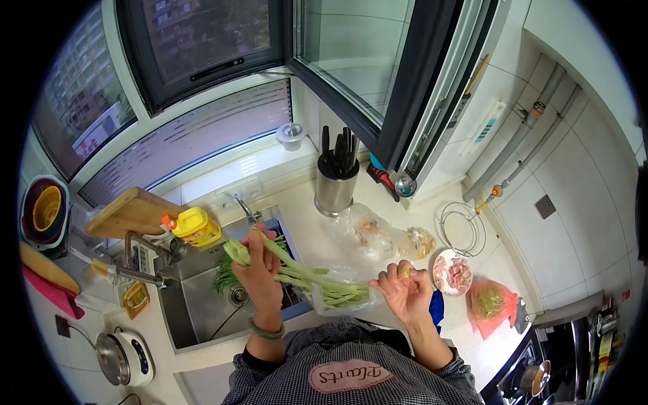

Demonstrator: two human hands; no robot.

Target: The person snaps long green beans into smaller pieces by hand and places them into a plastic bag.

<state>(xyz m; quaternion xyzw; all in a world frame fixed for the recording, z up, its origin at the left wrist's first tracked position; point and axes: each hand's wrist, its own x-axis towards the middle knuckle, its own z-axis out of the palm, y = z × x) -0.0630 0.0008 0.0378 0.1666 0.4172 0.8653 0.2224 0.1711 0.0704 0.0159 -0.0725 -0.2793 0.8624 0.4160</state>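
Observation:
Long pale green stalks [304,275] stretch from my left hand across the sink's right edge to a clear plastic bag [351,307] on the counter. My left hand [258,271] is closed round their upper end, above the steel sink [192,297]. To the right of the stalks, my right hand [405,291] is raised with its fingers curled, and a small yellow-green bit shows at its fingertips. Dark green leafy stems [225,273] lie in the sink below my left hand.
A knife block [335,185] stands behind the counter's middle. Clear bags of food [371,236], a plate of sliced meat [452,273] and a red bag [491,304] lie to the right. A yellow bottle [197,227] and a cutting board [135,214] stand behind the sink.

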